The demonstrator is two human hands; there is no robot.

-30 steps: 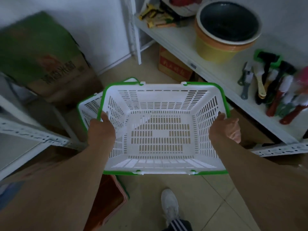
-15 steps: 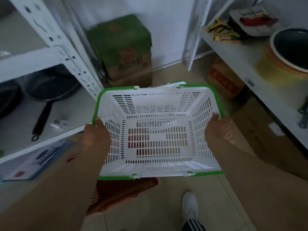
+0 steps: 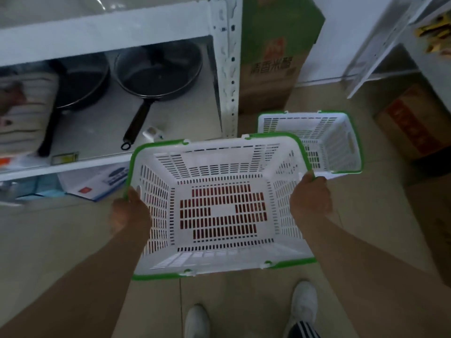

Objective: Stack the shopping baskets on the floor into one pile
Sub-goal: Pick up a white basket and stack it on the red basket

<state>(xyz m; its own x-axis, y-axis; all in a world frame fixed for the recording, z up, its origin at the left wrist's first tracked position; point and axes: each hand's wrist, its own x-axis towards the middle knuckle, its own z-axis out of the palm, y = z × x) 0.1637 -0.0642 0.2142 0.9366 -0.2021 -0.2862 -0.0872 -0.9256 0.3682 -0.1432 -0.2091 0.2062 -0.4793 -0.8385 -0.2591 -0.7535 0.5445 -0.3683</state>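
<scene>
I hold a white slotted shopping basket with a green rim (image 3: 220,174) in the air at the middle of the view. My left hand (image 3: 129,212) grips its left rim and my right hand (image 3: 310,198) grips its right rim. Red shows through the slots of its floor: a red basket (image 3: 222,211) lies straight below it, otherwise hidden. A second white basket with a green rim (image 3: 327,140) stands on the floor behind and to the right, partly covered by the held one.
A white metal shelf unit (image 3: 227,69) stands at the left with two black frying pans (image 3: 156,76) on it. A green and brown carton (image 3: 273,57) stands against the wall. Brown cartons (image 3: 412,125) sit at the right. My white shoes (image 3: 302,306) are on the tiled floor.
The view has swung left and the held basket has moved left with it. It now hangs over the red basket, and the second white basket shows behind it at the right.
</scene>
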